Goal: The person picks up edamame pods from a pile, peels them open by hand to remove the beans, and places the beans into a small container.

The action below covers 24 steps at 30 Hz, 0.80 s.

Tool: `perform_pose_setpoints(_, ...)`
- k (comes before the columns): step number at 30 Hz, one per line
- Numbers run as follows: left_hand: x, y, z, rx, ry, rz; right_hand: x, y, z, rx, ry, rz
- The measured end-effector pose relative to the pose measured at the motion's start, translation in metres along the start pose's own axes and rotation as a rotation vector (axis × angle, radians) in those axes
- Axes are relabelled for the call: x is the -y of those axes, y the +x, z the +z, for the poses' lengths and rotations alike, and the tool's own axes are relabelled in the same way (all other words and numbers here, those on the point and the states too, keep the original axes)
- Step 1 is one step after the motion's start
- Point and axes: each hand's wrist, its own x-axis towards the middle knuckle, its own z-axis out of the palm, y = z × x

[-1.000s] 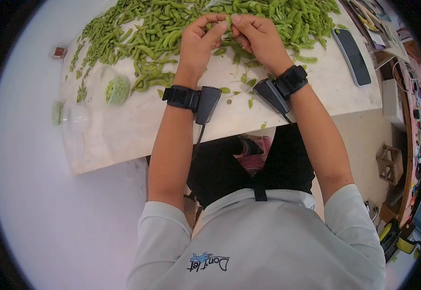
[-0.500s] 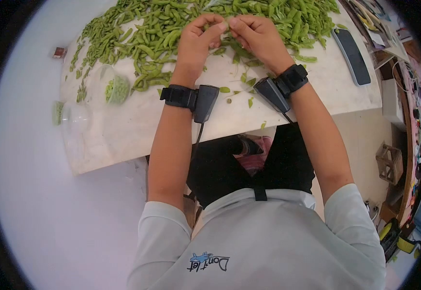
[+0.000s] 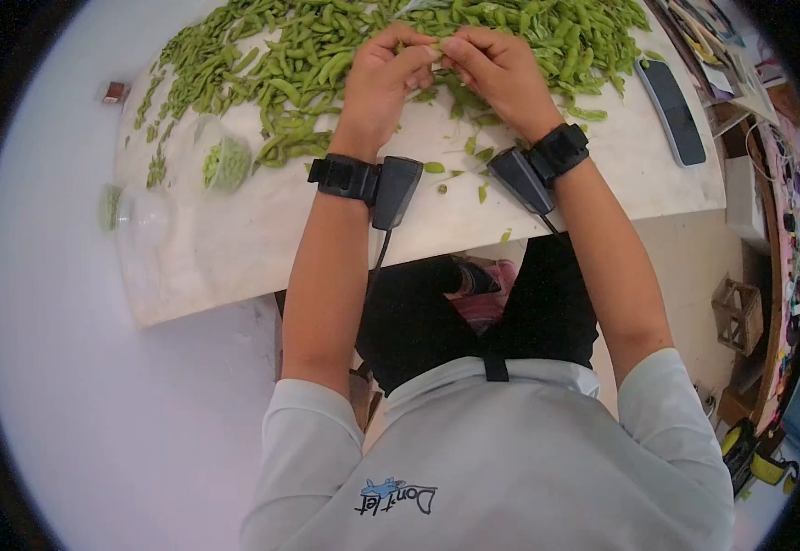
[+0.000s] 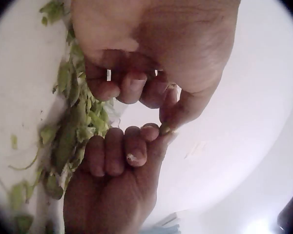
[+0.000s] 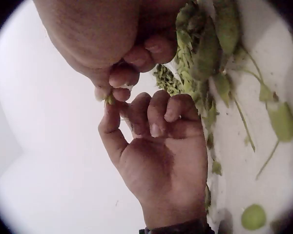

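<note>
Over the front of a heap of green soybean pods (image 3: pixel 308 73), both hands meet fingertip to fingertip. A small piece of green pod (image 4: pixel 165 129) sits between them, mostly covered by the fingers. My left hand (image 3: pixel 377 87) pinches it between thumb and index finger, the other fingers curled in. From the other side my right hand (image 3: pixel 508 81) pinches it too, its thumb against the index finger. In the right wrist view, a sliver of the pod (image 5: pixel 109 100) shows between the two thumbs.
A clear plastic cup (image 3: pixel 225 163) holding shelled green beans stands left of the hands, with another clear container (image 3: pixel 143 213) lying farther left. A phone (image 3: pixel 671 112) lies at the table's right. Leaf scraps (image 3: pixel 434 168) are scattered near the wrists on the white tabletop (image 3: pixel 262 239).
Both hands stay together at the pod, with only small shifts of the fingers and wrists. The left hand has moved slightly right since half a second ago.
</note>
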Motion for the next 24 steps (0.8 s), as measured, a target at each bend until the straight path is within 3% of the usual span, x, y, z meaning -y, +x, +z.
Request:
perform_pose_setpoints(9,-0.002,0.000,0.006,-0.098,0.041,-0.085,-0.008,0.002,0.003,0.075,-0.070,-0.048)
perform_pose_setpoints(14,-0.002,0.001,0.010,-0.157,0.169,-0.061,-0.002,0.000,0.003,0.039,-0.072,0.060)
perform_pose_setpoints(17,0.006,0.003,-0.001,-0.047,0.139,-0.039,-0.009,-0.003,0.002,-0.006,-0.024,0.097)
perform_pose_setpoints(20,0.002,0.002,0.007,-0.087,0.288,-0.006,-0.008,0.000,0.000,-0.045,-0.022,0.081)
perform_pose_setpoints(24,-0.003,0.000,0.011,-0.126,0.541,0.191,-0.003,0.000,-0.001,-0.059,-0.031,0.052)
